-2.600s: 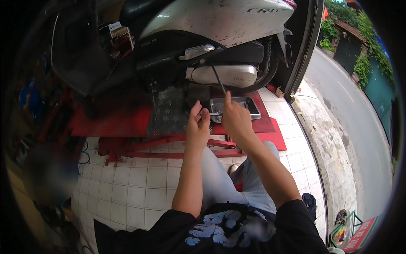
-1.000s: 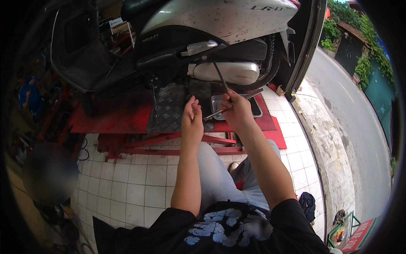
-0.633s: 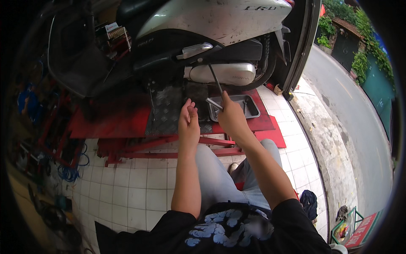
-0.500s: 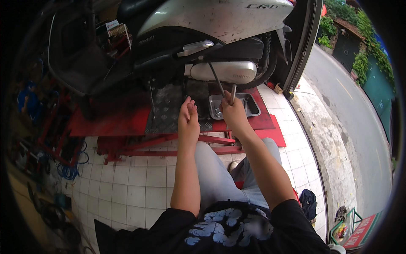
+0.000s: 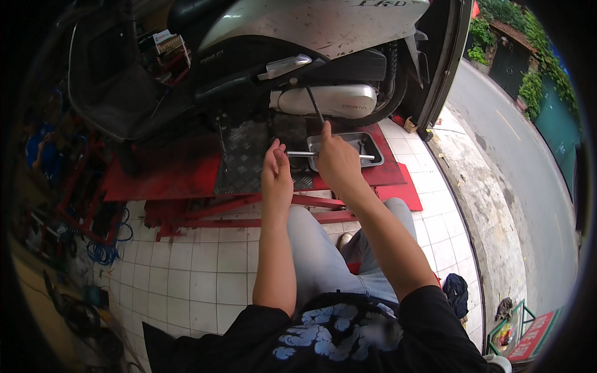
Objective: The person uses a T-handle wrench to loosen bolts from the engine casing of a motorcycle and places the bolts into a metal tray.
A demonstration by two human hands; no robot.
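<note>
My right hand [image 5: 339,163] is closed round the grip of a T-handle wrench [image 5: 316,105], its index finger stretched along the dark shaft. The shaft slants up to the side of a silver and black scooter [image 5: 286,37], above a silver engine-side cover [image 5: 333,101]. Where exactly its far end sits I cannot tell. The bright crossbar lies sideways and sticks out on both sides of that hand. Close to the bar's left end is my left hand [image 5: 277,174], open, with fingers raised and slightly curved; nothing shows in it.
A metal tray [image 5: 377,163] with small parts stands on the red lift platform [image 5: 168,171], under the right hand. Blue hose [image 5: 102,250] lies on the white tiled floor [image 5: 193,267] at left. A dark door post [image 5: 444,68] borders the street at right.
The wrench's crossbar has turned from pointing up and away to lying sideways, and my right hand has rotated with it. My left hand has barely moved.
</note>
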